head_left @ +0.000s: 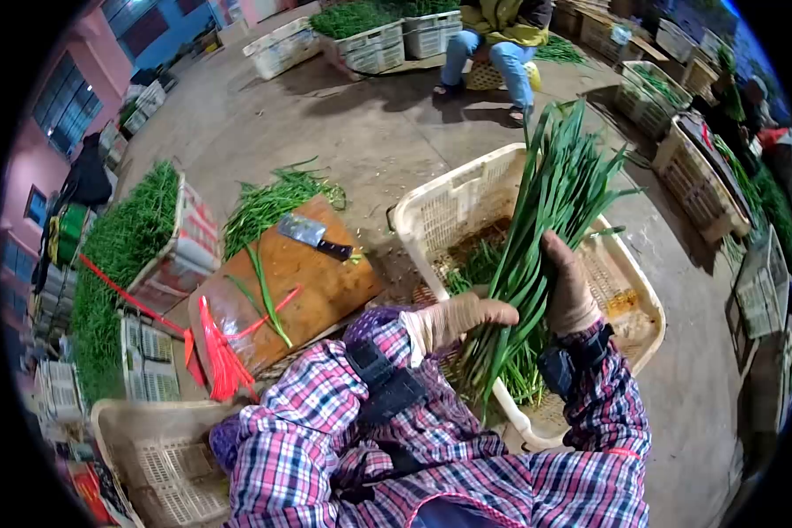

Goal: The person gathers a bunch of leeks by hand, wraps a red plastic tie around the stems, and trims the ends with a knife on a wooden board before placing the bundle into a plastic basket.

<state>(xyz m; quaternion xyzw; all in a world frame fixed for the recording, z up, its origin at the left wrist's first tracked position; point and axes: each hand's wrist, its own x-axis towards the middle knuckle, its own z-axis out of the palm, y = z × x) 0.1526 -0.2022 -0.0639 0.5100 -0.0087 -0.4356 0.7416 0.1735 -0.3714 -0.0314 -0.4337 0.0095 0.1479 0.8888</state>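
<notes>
In the head view I hold a thick bunch of garlic chives (546,207) in both gloved hands, above a white plastic basket (422,207). The flat green leaves point up and away, and the stem ends hang low toward my lap. My left hand (462,321) grips the lower part, its thumb across the front. My right hand (572,286) clasps the right side higher up, thumb raised along the leaves and its fingers mostly hidden behind them. Loose greens (480,268) lie in the basket below.
At left, a wooden board (326,282) carries a cleaver (312,238), a few stalks and red ties (224,348). Around me stand crates of greens (136,246), an empty-looking basket (154,418) and more crates (700,180). Ahead sits a person (497,62).
</notes>
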